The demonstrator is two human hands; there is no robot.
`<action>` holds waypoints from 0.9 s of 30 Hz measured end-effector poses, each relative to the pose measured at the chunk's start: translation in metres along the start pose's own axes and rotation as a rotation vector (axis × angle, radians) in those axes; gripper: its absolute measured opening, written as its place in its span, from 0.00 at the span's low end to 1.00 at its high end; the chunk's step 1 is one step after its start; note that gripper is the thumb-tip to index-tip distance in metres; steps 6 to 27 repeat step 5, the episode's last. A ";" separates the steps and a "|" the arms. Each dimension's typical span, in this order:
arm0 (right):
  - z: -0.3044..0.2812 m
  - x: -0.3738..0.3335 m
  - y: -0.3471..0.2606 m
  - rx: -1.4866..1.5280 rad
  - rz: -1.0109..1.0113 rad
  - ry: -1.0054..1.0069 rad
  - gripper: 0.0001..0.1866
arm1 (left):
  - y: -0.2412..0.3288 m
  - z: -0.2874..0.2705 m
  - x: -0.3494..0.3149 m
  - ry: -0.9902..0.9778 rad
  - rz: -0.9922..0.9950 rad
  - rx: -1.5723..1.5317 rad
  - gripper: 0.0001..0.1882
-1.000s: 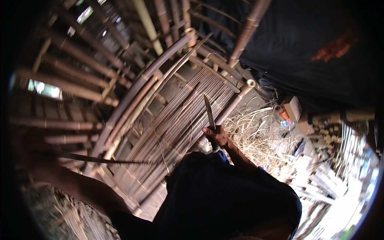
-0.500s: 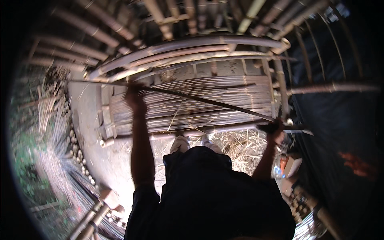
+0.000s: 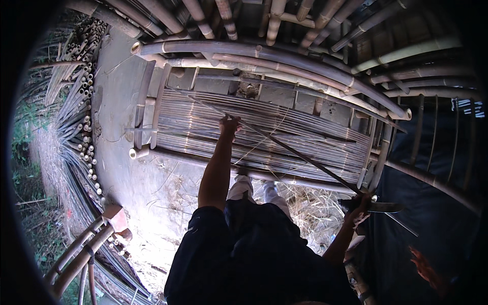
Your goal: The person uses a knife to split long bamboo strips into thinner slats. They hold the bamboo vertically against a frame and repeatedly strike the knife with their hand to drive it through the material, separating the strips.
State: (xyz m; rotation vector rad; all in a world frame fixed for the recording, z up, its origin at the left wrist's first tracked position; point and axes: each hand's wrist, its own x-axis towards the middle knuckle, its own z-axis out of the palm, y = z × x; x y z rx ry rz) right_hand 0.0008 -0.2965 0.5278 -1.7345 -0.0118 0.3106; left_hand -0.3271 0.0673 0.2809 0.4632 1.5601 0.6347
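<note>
A long, thin, dark bamboo strip (image 3: 305, 155) runs slantwise over a slatted bamboo bench (image 3: 198, 122). Around its far-left part my left hand (image 3: 230, 125) is closed, arm stretched forward over the slats. My right hand (image 3: 360, 206), past the bench's near right corner, grips a broad-bladed knife (image 3: 385, 207) with the blade pointing right. The strip reaches this hand, and a thin length sticks out beyond it at lower right. Whether the right fingers also press on the strip is hidden by shadow.
Thick bamboo poles (image 3: 254, 51) form a rail along the bench's far side. Stacked bamboo (image 3: 86, 137) lines the left. A pole frame (image 3: 81, 254) stands at lower left. Straw-like shavings (image 3: 310, 203) lie near my feet. Dark sheeting (image 3: 401, 198) hangs at right, beside a reddish hand-like shape (image 3: 427, 269).
The view has turned, shifting the bench. My left hand has come right along the bench with the strip, whose left end no longer juts past it. More strip shows beyond my right hand.
</note>
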 end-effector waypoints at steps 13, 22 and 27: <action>0.023 -0.003 0.015 -0.006 0.018 -0.032 0.13 | 0.019 -0.021 0.019 0.003 -0.013 -0.074 0.09; 0.023 -0.003 0.015 -0.006 0.018 -0.032 0.13 | 0.019 -0.021 0.019 0.003 -0.013 -0.074 0.09; 0.023 -0.003 0.015 -0.006 0.018 -0.032 0.13 | 0.019 -0.021 0.019 0.003 -0.013 -0.074 0.09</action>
